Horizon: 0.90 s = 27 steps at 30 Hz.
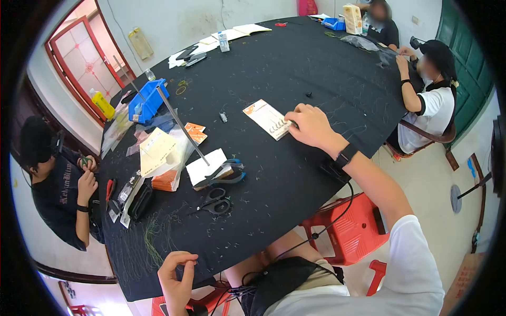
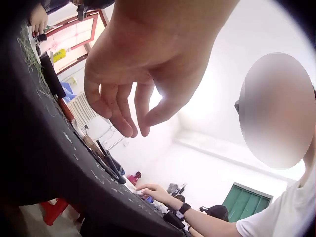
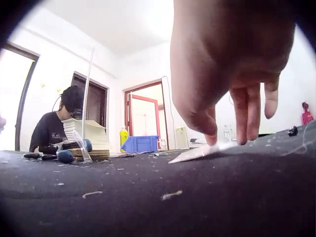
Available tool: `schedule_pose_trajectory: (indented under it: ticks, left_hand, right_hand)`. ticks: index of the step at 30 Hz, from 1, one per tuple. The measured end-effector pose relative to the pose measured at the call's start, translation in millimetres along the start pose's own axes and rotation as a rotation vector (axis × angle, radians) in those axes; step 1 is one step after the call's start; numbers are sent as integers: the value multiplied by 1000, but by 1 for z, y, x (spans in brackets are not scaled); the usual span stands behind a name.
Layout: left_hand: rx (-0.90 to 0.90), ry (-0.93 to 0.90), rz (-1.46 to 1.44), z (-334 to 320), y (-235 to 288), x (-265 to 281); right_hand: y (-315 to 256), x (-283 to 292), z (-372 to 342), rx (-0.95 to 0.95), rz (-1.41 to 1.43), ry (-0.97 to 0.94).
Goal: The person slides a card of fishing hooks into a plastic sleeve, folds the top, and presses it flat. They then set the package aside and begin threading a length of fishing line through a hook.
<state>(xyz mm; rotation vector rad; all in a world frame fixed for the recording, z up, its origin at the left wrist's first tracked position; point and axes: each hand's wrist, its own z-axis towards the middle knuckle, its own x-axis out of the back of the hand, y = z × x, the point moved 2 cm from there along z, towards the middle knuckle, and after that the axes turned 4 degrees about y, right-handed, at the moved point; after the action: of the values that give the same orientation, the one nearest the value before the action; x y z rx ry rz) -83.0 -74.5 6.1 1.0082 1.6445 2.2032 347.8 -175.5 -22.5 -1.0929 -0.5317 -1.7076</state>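
Note:
My right hand point(image 1: 310, 125) reaches down over the right end of a white card with orange print point(image 1: 262, 117). Several small dark curved pieces point(image 1: 278, 125) lie in a row on that card near the fingers. In the right wrist view, the thumb point(image 3: 210, 133) comes down on the pale card point(image 3: 197, 154), and the other fingers point(image 3: 247, 116) point down beside it, a gap apart from the thumb. My left hand point(image 1: 177, 275) hovers by the near table edge, holding nothing, its fingers loosely bent. Near it lies a bundle of green thread point(image 1: 152, 243).
Black-handled scissors point(image 1: 213, 204), blue-handled pliers point(image 1: 226, 176) and a paper stack with an upright metal rod point(image 1: 182, 126) stand left of centre. A blue bin point(image 1: 149, 101) is farther back. Other people sit at the left and far right. A red stool point(image 1: 350, 229) stands below the table edge.

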Motion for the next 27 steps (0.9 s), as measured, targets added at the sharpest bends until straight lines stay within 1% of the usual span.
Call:
schedule_pose_trajectory:
  ticks: [1,2,4,5,6,8,10,13,15,16,18,19,20,23,24,25,26,27]
  left_hand:
    - [-26,-7,33,1,-1,1]
    - [-26,-12,34,1,2,1]
    - [-36,-34,53,2,8,0]
    - [-37,-32,52,1,8,-1]
    - [-46,-43,52,0,8,-2]
    - [-58,-54,53,-3,10,-3]
    - [-21,-40,15,-6,14,-5]
    - [-44,-58,48,-7,10,2]
    - [-49,-41,44,-8,10,3]
    - [-58,-25,39,-7,11,4]
    - [-47,-13,43,-10,20,4]
    - [-34,-8,45,-11,22,4]
    - [-27,-4,45,-10,21,6]
    - [-93,-42,149,-2,21,15]
    - [-82,-51,150,1,25,14]
    - [-109,-53,176,5,30,13]
    - [-138,-52,200,9,36,11]
    - [-129,-34,208,13,42,11]
  right_hand:
    - [1,1,-2,-2,2,85]
    - [1,0,-5,-7,1,84]
    - [-11,2,-11,141,171,17]
    - [-15,1,-14,108,187,-88]
    - [-17,3,-16,110,188,-89]
    - [-20,2,-17,101,118,-224]
    - [-20,-3,-18,107,121,-217]
    - [-21,-11,-12,92,63,-206]
    - [-23,-13,-6,25,51,-183]
    - [-27,-13,-8,27,54,-181]
    - [-44,-4,-16,242,15,67]
    - [-58,11,-21,312,179,-6]
    - [-77,28,-27,375,254,-50]
    - [-132,83,-36,662,429,142]
    - [-147,102,-38,745,454,178]
    - [-162,121,-40,849,454,256]
    - [-176,133,-42,908,549,361]
    - [-191,143,-44,923,652,429]
